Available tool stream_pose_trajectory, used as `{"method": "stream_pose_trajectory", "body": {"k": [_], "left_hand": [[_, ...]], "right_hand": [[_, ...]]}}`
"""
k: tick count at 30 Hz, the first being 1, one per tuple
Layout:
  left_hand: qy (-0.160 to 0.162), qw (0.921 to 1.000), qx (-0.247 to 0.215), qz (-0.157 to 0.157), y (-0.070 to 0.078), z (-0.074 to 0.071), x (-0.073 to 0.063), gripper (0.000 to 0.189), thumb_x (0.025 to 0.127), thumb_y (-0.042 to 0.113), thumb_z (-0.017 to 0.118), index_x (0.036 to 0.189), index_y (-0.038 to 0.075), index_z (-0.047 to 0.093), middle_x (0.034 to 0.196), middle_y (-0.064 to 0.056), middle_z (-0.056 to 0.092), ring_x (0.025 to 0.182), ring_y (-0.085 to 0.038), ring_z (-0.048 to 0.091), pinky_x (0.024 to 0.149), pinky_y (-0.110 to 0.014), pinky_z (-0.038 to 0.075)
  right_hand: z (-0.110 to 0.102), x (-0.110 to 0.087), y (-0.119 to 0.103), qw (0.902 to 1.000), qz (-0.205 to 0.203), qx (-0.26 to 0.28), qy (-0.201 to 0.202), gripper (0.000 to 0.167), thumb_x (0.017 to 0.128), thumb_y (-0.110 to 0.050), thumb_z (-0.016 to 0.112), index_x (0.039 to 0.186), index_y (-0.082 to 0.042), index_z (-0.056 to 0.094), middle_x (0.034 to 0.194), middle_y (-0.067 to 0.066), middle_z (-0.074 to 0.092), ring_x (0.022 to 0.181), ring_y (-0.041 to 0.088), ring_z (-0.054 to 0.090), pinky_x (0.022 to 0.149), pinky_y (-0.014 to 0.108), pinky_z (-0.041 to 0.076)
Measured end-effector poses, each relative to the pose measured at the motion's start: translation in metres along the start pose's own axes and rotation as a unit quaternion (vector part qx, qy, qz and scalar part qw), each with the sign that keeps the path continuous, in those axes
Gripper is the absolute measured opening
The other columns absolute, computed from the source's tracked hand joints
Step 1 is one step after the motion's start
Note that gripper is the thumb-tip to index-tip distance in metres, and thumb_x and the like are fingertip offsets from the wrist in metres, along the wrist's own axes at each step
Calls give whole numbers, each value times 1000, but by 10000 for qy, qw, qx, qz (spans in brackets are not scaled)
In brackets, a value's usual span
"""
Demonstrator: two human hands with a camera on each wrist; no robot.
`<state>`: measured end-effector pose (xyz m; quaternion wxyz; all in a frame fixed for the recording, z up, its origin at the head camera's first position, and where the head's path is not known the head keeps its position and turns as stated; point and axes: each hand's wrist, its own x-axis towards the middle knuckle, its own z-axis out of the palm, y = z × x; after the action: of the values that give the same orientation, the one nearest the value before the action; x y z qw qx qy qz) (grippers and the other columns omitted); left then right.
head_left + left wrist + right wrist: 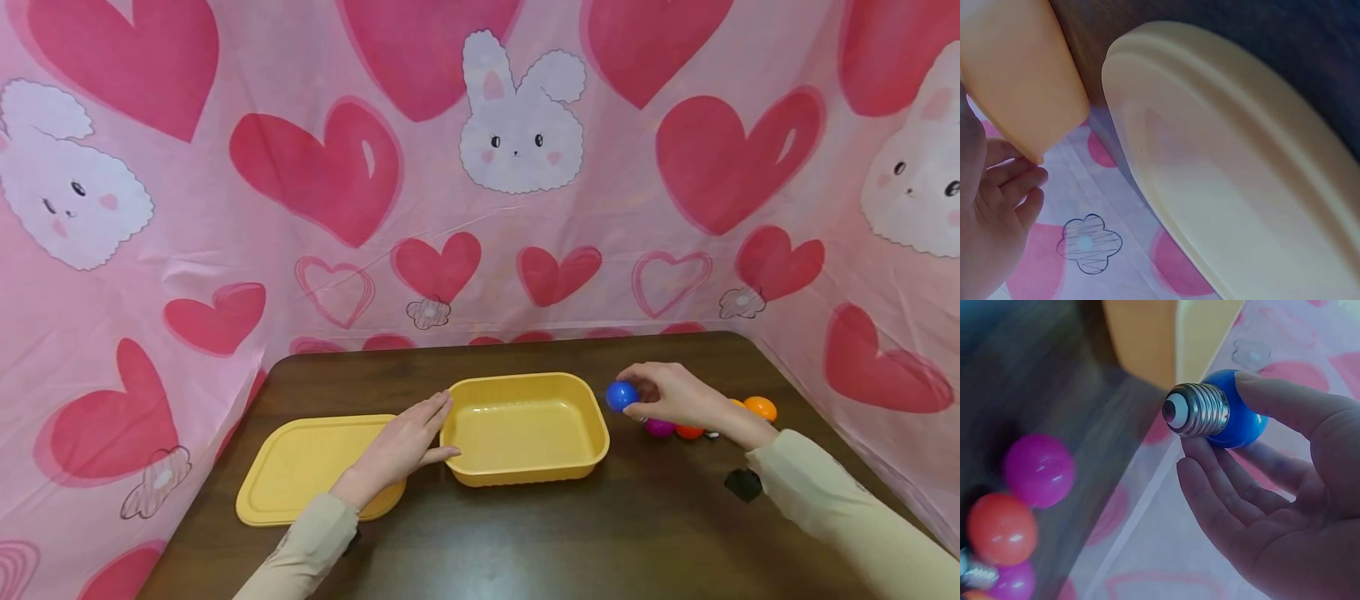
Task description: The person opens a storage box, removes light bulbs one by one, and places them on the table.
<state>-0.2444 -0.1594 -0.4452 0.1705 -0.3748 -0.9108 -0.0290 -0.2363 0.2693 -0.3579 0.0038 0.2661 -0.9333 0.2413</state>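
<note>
Between the thumb and fingers of my right hand (675, 396) is a blue light bulb (621, 396), held just right of a yellow plastic container (525, 479). Its silver screw base (1200, 411) points away from the palm in the right wrist view. My left hand (401, 442) lies at the container's left rim with fingers extended and the thumb apart, near the front corner. Inside, the container's visible floor is bare. Partly under the left forearm in the head view, a flat yellow lid (315, 467) lies on the table.
Several more bulbs lie at the right of the dark wooden table (525, 542), among them a purple bulb (1040, 470), a red bulb (1002, 529) and an orange bulb (761, 408). Pink cloth (495, 225) with hearts and rabbits hangs behind and along both sides.
</note>
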Motion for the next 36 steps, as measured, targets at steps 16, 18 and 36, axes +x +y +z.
{"method": "stream_pose_trajectory", "body": {"k": [16, 18, 36], "left_hand": [[-33, 9999, -102, -79, -2, -1, -1, 82, 89, 55, 64, 143, -4, 48, 150, -18, 50, 135, -31, 53, 111, -44, 47], [-52, 9999, -91, -72, -2, -1, 0, 82, 89, 55, 63, 143, -4, 48, 150, -18, 50, 136, -30, 53, 111, -44, 47], [-90, 9998, -127, -86, -1, 0, 0, 82, 90, 57, 61, 144, -3, 47, 151, -17, 49, 136, -30, 52, 110, -44, 47]], "right_hand": [[-31, -43, 66, 9874, 1255, -774, 583, 49, 83, -27, 79, 117, 6, 63, 103, 23, 72, 86, 31, 67, 76, 48, 60], [-35, -48, 76, 9847, 1494, -736, 522, 53, 85, -29, 78, 119, 8, 61, 106, 27, 70, 89, 36, 67, 78, 53, 59], [-61, -93, 134, 9553, 2860, -618, 420, 71, 92, -40, 65, 123, 21, 48, 112, 44, 57, 91, 51, 58, 75, 57, 57]]}}
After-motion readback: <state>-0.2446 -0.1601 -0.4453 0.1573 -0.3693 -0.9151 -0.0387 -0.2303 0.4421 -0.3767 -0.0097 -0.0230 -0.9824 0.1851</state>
